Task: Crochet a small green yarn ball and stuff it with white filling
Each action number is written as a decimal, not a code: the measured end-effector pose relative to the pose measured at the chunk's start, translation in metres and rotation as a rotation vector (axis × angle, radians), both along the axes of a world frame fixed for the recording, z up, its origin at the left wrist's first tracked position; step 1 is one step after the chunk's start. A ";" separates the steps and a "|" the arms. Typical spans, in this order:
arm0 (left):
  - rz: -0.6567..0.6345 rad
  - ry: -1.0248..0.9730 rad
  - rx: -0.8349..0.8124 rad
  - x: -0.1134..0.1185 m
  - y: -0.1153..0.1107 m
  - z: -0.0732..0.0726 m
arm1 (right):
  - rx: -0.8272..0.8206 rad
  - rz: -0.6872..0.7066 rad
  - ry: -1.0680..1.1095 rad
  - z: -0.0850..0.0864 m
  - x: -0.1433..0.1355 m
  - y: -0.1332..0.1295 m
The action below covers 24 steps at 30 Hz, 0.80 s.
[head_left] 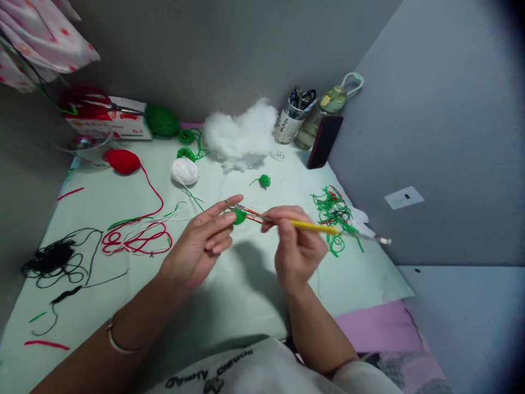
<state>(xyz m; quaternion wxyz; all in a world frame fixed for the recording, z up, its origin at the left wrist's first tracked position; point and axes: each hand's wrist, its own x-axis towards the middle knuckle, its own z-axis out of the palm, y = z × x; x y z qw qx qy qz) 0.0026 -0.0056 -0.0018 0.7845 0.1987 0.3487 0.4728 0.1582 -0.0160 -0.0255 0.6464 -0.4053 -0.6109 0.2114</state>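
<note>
My left hand [205, 232] pinches a small green crochet piece [239, 217] between thumb and fingers, its index finger stretched out above. In my right hand [301, 241] is a pair of small scissors with orange handles [255, 213], the blades pointing left to the green yarn beside my left fingertips. Whether the blades touch the yarn I cannot tell. The same hand also keeps a thin tool with a yellow handle [311, 226], likely a crochet hook, lying across the fingers and pointing right. A small green yarn ball [264, 181] lies just beyond my hands.
White stuffing [240, 134] sits at the back, near a pen cup [290, 121], a bottle [314, 123] and a leaning phone [325, 142]. Green yarn scraps [338, 213] lie right. Leftward are a red yarn ball [124, 162], a white yarn ball [184, 172] and black yarn [53, 258].
</note>
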 end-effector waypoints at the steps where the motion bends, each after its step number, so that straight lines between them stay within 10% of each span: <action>1: 0.016 -0.005 0.012 -0.001 0.001 0.002 | -0.085 0.054 0.129 0.001 0.001 0.002; 7: -0.001 0.028 0.075 0.001 -0.001 0.003 | -0.274 0.260 0.388 0.001 -0.001 0.008; 24: 0.058 0.213 0.201 0.002 -0.002 -0.006 | -0.231 0.153 0.265 0.002 -0.002 0.003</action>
